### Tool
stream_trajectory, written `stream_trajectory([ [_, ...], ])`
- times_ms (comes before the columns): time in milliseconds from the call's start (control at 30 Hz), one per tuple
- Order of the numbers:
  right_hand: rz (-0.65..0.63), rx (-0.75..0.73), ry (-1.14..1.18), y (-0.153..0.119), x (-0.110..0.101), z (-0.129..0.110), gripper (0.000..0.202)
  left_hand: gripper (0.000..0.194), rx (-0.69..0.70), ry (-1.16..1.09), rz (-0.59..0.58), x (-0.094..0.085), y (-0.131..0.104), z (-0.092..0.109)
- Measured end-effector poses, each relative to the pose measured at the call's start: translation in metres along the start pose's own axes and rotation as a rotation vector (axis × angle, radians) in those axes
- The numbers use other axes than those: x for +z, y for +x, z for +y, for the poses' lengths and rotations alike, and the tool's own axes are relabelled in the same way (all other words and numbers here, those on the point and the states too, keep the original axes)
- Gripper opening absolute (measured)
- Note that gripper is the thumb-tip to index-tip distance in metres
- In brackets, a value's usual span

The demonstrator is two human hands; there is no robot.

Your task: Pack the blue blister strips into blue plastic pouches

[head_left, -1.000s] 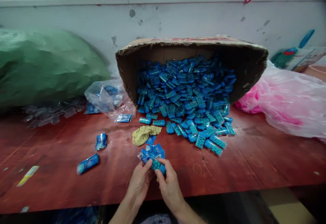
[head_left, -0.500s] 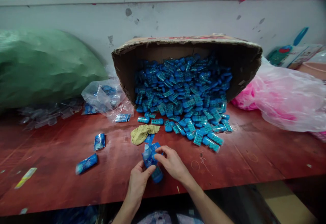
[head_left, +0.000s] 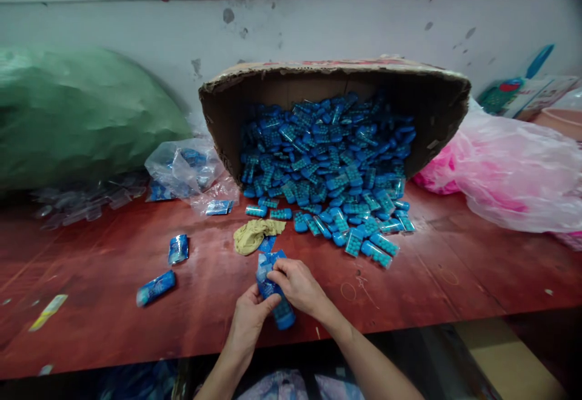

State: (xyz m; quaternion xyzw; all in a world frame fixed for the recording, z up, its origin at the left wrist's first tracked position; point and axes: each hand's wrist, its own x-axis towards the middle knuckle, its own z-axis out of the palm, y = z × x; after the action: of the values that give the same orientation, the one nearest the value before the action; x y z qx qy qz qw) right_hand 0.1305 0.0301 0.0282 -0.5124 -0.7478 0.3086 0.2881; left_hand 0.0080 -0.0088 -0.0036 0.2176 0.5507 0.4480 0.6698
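My left hand point(head_left: 248, 318) is closed around a small clear-and-blue container of round pellets point(head_left: 285, 317), its blue end pointing towards me. Over the container's far end lies a printed blue plastic sleeve point(head_left: 264, 271), which my right hand point(head_left: 304, 289) pinches between thumb and fingers at the upper edge. How far the sleeve covers the container is partly hidden by the fingers. Just beyond my hands lies a crumpled yellowish cloth or glove point(head_left: 253, 236), with a blue packet point(head_left: 267, 244) partly under it.
A cardboard box point(head_left: 334, 71) on its side spills many similar containers point(head_left: 327, 157) onto the red table point(head_left: 431, 279). Two blue wrapped packs point(head_left: 156, 288) lie left. Around stand a green sack point(head_left: 86, 121), clear plastic pieces point(head_left: 91, 203), a plastic bag point(head_left: 182, 170) and a pink-and-white bag point(head_left: 513, 176).
My right hand has shifted slightly left along the sleeve's top, its fingers drawn closer together. The left hand keeps its hold on the container. The whole view has moved slightly.
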Motion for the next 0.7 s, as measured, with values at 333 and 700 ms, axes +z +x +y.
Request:
stream_trajectory([
  [333, 0.150, 0.158, 0.327, -0.013, -0.006, 0.005, 0.019, 0.017, -0.099, -0.204, -0.084, -0.001, -0.006, 0.013],
  [700, 0.012, 0.280, 0.642, -0.048, 0.026, 0.007, 0.020, 0.013, -0.082, -0.215, -0.138, 0.003, -0.002, 0.017],
])
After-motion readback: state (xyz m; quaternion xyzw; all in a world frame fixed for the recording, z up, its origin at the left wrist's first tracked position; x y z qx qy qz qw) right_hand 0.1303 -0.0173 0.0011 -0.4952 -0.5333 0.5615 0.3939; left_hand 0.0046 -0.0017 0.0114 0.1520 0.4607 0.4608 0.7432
